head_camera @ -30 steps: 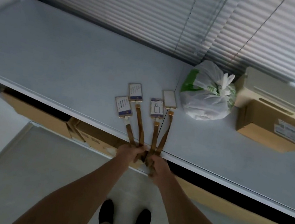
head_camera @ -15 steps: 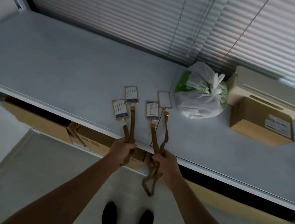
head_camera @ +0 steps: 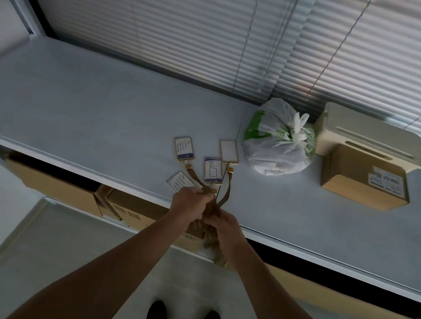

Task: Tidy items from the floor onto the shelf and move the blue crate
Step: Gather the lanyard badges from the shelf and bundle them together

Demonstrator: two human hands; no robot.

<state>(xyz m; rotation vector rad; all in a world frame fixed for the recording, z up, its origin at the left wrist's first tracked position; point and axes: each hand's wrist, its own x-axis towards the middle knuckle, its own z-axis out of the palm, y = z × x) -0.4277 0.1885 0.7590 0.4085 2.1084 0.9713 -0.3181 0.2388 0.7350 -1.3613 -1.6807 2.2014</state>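
Note:
Several badge cards [head_camera: 212, 170] with brown lanyards [head_camera: 224, 199] lie on the grey shelf top [head_camera: 101, 117] near its front edge. One card [head_camera: 181, 181] sits skewed beside my left hand [head_camera: 190, 201], which is closed on the bunched straps above the shelf edge. My right hand [head_camera: 225, 224] grips the same bundle just in front of the edge, with loose strap ends hanging below it. No blue crate is in view.
A tied white and green plastic bag [head_camera: 278, 144] sits right of the cards. Further right, a cardboard box [head_camera: 363, 180] leans against a cream plastic bin [head_camera: 369, 135]. Cardboard boxes [head_camera: 51, 185] fill the space under the shelf. Blinds [head_camera: 222, 26] hang behind.
My two hands have come together and forward onto the shelf edge, gathering the lanyards into one bunch. The nearest left card has turned askew.

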